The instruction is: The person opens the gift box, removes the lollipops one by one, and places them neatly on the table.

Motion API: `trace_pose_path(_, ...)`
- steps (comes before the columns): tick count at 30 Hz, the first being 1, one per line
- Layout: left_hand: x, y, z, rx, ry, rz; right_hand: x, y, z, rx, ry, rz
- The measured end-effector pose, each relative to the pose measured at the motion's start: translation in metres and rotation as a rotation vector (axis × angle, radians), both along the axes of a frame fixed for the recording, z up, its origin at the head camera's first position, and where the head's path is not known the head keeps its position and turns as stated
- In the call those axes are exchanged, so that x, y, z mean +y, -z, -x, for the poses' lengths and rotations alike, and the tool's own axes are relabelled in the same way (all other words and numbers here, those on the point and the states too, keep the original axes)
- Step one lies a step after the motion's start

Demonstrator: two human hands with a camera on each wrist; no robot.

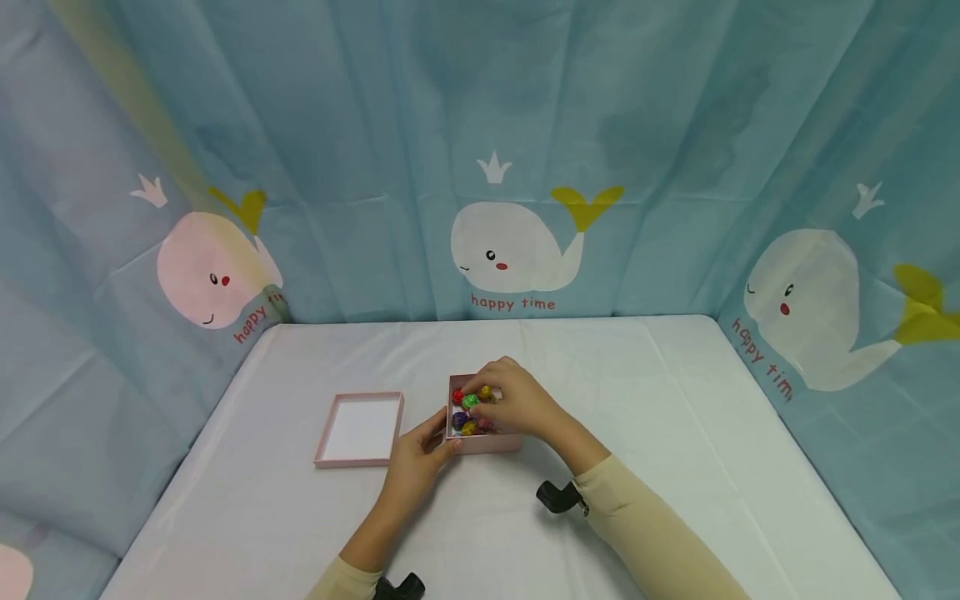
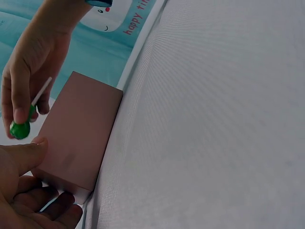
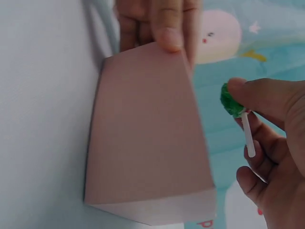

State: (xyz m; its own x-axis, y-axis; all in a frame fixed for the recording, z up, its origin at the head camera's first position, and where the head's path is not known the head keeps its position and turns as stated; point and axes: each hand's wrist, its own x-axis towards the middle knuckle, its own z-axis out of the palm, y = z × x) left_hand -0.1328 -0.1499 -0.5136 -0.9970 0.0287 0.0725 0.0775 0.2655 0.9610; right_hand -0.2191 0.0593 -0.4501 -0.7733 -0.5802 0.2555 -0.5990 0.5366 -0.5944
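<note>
Centrally, in the head view, a pink box (image 1: 491, 446) is standing on the tabletop (image 1: 675, 433), roughly midway between its left and right edges. The left grip (image 1: 415, 460) is holding the box's near-left corner, presumably to keep it from sliding. The right grip (image 1: 517, 398), above the box, is pinching a green lollipop (image 1: 470, 401); other wrapped candies (image 1: 460, 421) are lying crowded inside. A shallow lid (image 1: 367, 427) is resting towards the tabletop's left edge, well short of it, probably set aside to leave the box accessible. A white cloth is covering the tabletop, and a blue curtain (image 1: 360, 167) printed with whales is hanging beyond its far edge and along both sides.

In the left wrist view, the left thumb is pressing the box's front wall near its upper rim, the fingers bending round the end. Thumb and fingers of the right grip are closing on the lollipop's head, its white stick projecting free; the rounded head is perhaps offering the surer hold.

In the right wrist view, the same green lollipop is appearing clear of the box's front wall, the thumb lying against the wrapper. The curtain is filling the background.
</note>
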Motion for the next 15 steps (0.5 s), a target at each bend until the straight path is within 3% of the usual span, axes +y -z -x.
trace_pose_path(7,0.002,-0.004,-0.001,-0.021,-0.018,0.032,0.023,-0.007,-0.012,0.000,0.113,0.183)
trace_pose_path(15,0.003,-0.003,-0.002,-0.022,-0.021,0.039,0.051,0.001,-0.014,0.004,0.251,0.273)
